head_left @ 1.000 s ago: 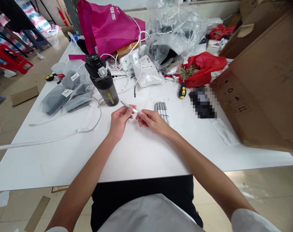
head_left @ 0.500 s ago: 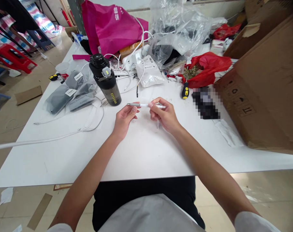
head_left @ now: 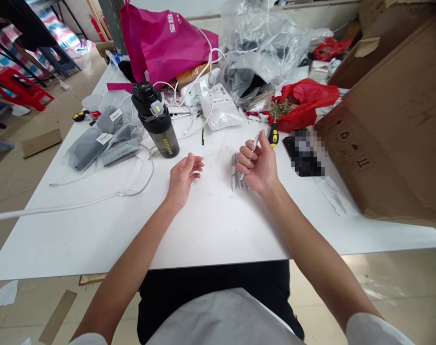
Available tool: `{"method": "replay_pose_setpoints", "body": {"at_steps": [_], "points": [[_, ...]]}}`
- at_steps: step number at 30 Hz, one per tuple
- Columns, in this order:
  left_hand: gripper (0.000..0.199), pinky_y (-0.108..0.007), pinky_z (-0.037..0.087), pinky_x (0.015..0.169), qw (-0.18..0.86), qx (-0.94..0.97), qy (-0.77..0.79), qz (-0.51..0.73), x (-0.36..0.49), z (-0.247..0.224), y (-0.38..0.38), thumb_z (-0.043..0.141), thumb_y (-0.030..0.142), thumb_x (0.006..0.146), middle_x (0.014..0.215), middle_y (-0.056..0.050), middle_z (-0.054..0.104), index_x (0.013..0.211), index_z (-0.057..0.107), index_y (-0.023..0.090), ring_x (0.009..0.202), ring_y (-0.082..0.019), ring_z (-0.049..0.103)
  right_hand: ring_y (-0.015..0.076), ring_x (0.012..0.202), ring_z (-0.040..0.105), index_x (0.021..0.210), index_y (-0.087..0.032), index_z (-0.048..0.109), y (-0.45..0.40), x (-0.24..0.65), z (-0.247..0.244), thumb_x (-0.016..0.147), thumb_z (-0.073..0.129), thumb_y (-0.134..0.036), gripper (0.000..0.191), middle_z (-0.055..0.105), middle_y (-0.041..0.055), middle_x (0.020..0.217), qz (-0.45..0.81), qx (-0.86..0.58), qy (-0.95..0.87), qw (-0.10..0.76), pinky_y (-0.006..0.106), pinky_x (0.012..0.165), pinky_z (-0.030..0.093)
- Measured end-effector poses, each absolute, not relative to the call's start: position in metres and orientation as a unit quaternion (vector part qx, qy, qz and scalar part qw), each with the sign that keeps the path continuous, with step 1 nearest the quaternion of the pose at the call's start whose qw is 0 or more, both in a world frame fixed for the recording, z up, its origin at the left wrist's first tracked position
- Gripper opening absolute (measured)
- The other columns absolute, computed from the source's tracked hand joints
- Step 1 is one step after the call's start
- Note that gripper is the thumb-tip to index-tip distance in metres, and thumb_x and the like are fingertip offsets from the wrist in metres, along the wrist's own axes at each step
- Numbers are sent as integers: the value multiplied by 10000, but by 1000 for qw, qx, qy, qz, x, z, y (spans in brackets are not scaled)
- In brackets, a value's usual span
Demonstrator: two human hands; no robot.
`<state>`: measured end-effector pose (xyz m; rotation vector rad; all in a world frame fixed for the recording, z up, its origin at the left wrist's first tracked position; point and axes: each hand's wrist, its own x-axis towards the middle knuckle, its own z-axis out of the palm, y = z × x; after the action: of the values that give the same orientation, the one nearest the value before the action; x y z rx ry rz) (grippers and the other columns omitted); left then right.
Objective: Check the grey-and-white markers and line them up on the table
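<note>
My right hand (head_left: pixel 258 163) is closed around a white pen (head_left: pixel 256 140), its thumb up over the top end. Only the two ends of that pen show; the fingers cover the middle. Beneath and beside this hand, several white and grey pens (head_left: pixel 234 175) lie together on the white table (head_left: pixel 203 230), partly hidden. My left hand (head_left: pixel 184 175) is open and holds nothing, palm turned inward, with the fingers slightly curled. A black water bottle (head_left: pixel 164 124) stands upright just beyond it.
Grey bagged packages (head_left: pixel 88 146) and white cables (head_left: pixel 96 203) lie on the left. A yellow-black screwdriver (head_left: pixel 273 134), a blurred black object (head_left: pixel 306 155) and a large cardboard box (head_left: pixel 394 129) are on the right. Behind are a pink bag (head_left: pixel 164 40), a white parcel (head_left: pixel 221 108) and a red bag (head_left: pixel 307 96).
My left hand has let go of the pen. My right hand has moved right with it and turned it from level to upright-slanted, uncovering more of the pens on the table.
</note>
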<state>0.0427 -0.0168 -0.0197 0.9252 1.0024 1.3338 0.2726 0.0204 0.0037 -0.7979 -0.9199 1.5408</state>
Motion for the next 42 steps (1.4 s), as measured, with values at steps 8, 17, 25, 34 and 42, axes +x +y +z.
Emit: {"method": "replay_pose_setpoints", "body": {"at_steps": [8, 17, 25, 34, 42], "points": [[502, -286, 497, 706, 580, 401, 431, 563, 45, -21, -18, 757, 697, 942, 950, -85, 714, 956, 809, 198, 858, -165, 645, 136, 482, 94, 672, -289, 234, 20, 280, -6, 862, 598, -908, 742, 158, -82, 491, 657, -324, -368, 573, 317, 424, 166], [483, -293, 491, 688, 585, 406, 428, 557, 48, -19, -20, 753, 680, 955, 926, -85, 709, 930, 815, 201, 823, -162, 630, 144, 493, 107, 676, -292, 244, 16, 279, -2, 827, 525, -995, 772, 148, -75, 501, 648, -321, -371, 583, 324, 436, 175], [484, -300, 495, 696, 592, 414, 424, 546, 50, -21, -22, 754, 678, 955, 908, -79, 709, 919, 814, 199, 804, -160, 627, 125, 473, 107, 642, -280, 257, 18, 282, -10, 872, 614, -894, 747, 152, -78, 495, 673, -263, -358, 591, 318, 426, 176], [494, -304, 490, 692, 597, 417, 427, 536, 54, -18, -25, 764, 684, 944, 887, -78, 707, 903, 808, 194, 783, -158, 622, 129, 485, 121, 650, -286, 281, 16, 278, -6, 852, 580, -959, 763, 152, -80, 517, 675, -278, -358, 582, 316, 428, 180], [374, -304, 488, 735, 571, 468, 425, 524, 53, -21, -27, 801, 574, 957, 898, -63, 724, 910, 814, 203, 798, -152, 622, 116, 472, 93, 645, -282, 238, 15, 275, -7, 885, 649, -837, 730, 149, -87, 501, 700, -275, -302, 586, 303, 414, 171]]}}
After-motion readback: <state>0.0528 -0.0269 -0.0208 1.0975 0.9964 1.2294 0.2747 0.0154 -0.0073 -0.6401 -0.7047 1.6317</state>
